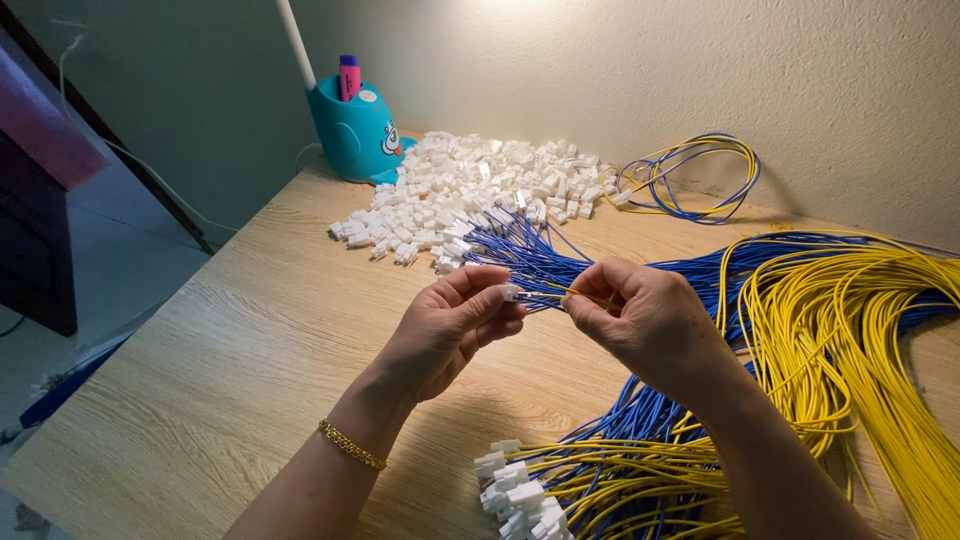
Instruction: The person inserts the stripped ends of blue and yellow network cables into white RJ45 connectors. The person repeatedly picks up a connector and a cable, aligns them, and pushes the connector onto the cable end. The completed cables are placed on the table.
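Spreading across my light wooden bench, long yellow and blue wire bundles crowd its right edge; loose white plastic connectors heap at the far edge beside a teal pen holder. My left hand pinches a small white connector; my right hand pinches a thin yellow wire touching it.

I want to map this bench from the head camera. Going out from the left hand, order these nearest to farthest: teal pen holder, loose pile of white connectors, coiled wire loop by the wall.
From the left hand:
1. Loose pile of white connectors, just beyond it.
2. Teal pen holder, back left.
3. Coiled wire loop, back right by the wall.
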